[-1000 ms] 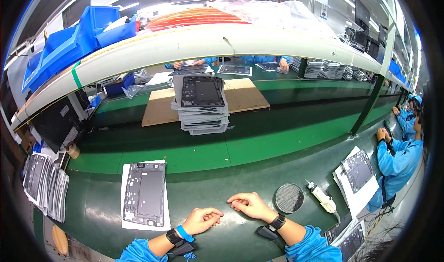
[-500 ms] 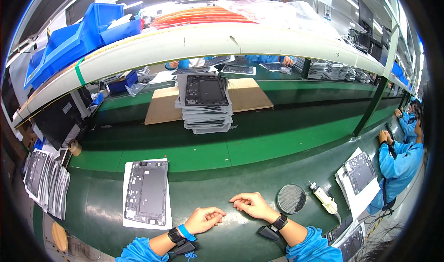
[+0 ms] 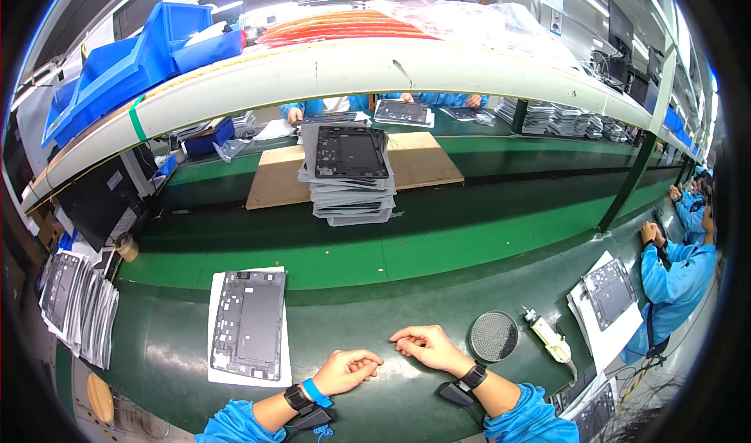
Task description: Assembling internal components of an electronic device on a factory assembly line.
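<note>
Beside the dark metal frame [image 3: 249,325] on its white sheet [image 3: 221,375], your two hands rest on the green table [image 3: 407,259] and hold nothing. Your left hand [image 3: 348,369] lies loosely curled just right of the frame, and your right hand [image 3: 426,345] lies half open further right of it, fingers pointing back toward the left one. You look to be between pieces, with the frame untouched; taking it up would call for a short reach left across the sheet's edge. That frame is a flat, dark grey rectangle, long side running away from you, with small cut-outs and fittings along its rim. Right of it, past your right hand, sit a round mesh dish [image 3: 494,336] and a small pale hand tool [image 3: 547,339].
</note>
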### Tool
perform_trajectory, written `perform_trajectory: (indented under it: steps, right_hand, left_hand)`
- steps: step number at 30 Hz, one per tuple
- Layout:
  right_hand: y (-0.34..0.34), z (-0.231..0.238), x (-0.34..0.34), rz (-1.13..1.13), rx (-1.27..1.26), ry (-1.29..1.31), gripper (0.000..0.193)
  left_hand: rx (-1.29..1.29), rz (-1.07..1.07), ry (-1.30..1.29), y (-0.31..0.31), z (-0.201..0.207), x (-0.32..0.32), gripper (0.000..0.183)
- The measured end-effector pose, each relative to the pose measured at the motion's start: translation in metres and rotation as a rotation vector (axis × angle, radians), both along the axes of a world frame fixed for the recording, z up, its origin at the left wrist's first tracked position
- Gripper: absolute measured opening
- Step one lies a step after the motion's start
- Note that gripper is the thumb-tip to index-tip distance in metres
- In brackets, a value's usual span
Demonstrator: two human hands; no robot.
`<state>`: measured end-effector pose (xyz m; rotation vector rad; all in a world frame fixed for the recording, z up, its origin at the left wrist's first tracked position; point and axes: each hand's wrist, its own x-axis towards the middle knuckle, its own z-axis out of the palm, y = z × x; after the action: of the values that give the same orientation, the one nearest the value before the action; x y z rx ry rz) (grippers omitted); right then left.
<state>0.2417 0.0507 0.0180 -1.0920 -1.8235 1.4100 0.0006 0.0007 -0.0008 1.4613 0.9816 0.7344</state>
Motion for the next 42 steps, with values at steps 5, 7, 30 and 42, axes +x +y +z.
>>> perform_trajectory:
  steps: [5,7,30,42]
  right_hand:
    - [0.0011,-0.0007,0.0001,0.004,-0.003,-0.006,0.019]
    - [-0.0001,0.0022,-0.0009,0.003,-0.007,0.007,0.019]
    - [-0.0007,-0.0004,-0.0001,0.001,-0.007,0.014,0.02]
    - [0.001,-0.0018,-0.0006,0.011,-0.017,0.016,0.02]
  left_hand:
    - [0.005,0.001,-0.002,0.0004,-0.003,-0.0006,0.017]
    - [0.02,0.005,-0.01,-0.001,-0.0015,-0.0005,0.017]
    - [0.042,-0.019,0.002,0.001,0.0009,-0.0018,0.02]
    - [0.042,-0.033,-0.03,0.0007,-0.0036,-0.0025,0.021]
